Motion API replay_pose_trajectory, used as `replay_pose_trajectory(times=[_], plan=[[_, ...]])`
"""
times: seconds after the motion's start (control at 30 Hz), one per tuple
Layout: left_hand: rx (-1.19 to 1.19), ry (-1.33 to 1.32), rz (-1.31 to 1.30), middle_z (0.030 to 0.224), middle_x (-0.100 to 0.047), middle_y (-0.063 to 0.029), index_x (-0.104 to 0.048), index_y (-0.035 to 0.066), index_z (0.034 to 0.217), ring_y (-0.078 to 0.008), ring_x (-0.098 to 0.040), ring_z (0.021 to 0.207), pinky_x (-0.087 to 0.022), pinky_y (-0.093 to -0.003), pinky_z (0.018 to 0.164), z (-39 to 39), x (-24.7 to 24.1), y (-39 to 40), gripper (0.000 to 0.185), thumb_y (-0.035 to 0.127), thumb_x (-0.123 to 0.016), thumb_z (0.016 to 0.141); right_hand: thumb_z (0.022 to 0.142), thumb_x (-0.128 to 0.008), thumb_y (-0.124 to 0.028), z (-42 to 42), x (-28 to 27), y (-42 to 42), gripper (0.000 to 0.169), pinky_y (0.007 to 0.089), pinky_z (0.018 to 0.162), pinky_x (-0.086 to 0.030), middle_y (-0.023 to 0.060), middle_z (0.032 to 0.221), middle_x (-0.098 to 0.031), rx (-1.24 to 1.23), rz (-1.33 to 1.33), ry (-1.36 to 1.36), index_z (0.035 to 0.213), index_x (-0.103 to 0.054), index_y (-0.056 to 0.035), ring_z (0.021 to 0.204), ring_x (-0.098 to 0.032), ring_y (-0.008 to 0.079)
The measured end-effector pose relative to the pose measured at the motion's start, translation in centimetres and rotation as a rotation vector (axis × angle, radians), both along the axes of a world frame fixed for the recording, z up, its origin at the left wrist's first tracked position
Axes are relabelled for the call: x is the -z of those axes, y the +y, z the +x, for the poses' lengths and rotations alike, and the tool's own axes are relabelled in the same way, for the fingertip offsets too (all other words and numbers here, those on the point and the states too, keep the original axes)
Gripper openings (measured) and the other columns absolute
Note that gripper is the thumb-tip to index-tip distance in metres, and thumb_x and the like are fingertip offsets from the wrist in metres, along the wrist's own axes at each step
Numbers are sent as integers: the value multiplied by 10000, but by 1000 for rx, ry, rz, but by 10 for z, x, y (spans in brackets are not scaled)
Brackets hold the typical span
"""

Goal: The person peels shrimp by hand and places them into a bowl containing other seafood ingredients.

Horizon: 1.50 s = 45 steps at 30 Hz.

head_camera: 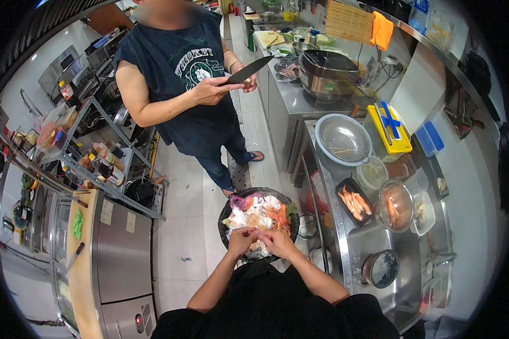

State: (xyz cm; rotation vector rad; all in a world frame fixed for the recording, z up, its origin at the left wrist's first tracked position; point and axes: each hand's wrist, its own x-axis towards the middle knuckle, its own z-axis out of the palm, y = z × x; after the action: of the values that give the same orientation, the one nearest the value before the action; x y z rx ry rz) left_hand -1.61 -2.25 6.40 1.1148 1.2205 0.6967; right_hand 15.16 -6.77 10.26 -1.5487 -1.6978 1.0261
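Both my hands are close together over a round trash bin with a black liner (pixel 297 224), heaped with white crumpled tissue, orange shells and other scraps. The fingertips of my left hand (pixel 242 240) are pinched and meet those of my right hand (pixel 276 242). Something small and pale seems to lie between them, too small to name. To the right, on the steel counter, a black tray (pixel 354 201) holds peeled shrimp. Beside it a clear bowl (pixel 395 206) has a few orange shrimp in it, and a white container (pixel 423 214) holds greyish pieces.
A person (pixel 174 76) stands ahead, holding a dark-bladed knife (pixel 251 71). A steel sink (pixel 386 271) with a pot (pixel 381 268) is at right, below a colander (pixel 343 139). At left, a knife (pixel 76 255) and a green cloth (pixel 77 223) lie on a board atop a steel refrigerator (pixel 125 254).
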Motion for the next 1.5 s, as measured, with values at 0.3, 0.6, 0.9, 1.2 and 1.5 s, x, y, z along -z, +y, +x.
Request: replay_pose_trajectory(times=[0.3,0.6,0.9,1.2,1.5], plan=[[57,12,-45,785,-679,-76,-688,-46,938,-111,-627,657,-533,-243,591,-2,0,-1,174,114,-687,869,957,-529,-158,-3,22,0,236,285,600,-572,94,730,-654,5,-372,450,850,-593,43,709,-695,170],[150,-51,-134,802,-680,-61,-684,-45,971,-95,-599,650,-508,-236,595,-12,2,7,170,99,-673,882,944,-530,-100,-3,32,0,143,309,696,-590,111,837,-665,84,-561,850,928,-593,27,760,-696,207],[121,-356,-408,858,-669,-34,-677,11,960,-105,-602,701,-500,-245,632,-15,-1,8,134,129,-651,903,948,-542,-154,-1,24,1,164,277,705,-578,89,868,-675,91,-581,901,946,-607,-3,767,-684,166],[90,-519,-350,896,-659,-14,-657,42,995,-114,-612,751,-511,-254,678,-15,5,7,132,139,-631,910,944,-574,-187,-8,13,3,154,220,485,-495,3,690,-595,174,-637,1100,877,-597,-51,575,-584,81],[76,-590,-275,793,-639,9,-656,47,964,-84,-574,648,-477,-214,608,-12,-12,4,119,145,-655,897,926,-565,-140,-13,-1,5,122,213,542,-464,-25,742,-594,369,-714,1268,833,-593,-66,672,-578,85]])
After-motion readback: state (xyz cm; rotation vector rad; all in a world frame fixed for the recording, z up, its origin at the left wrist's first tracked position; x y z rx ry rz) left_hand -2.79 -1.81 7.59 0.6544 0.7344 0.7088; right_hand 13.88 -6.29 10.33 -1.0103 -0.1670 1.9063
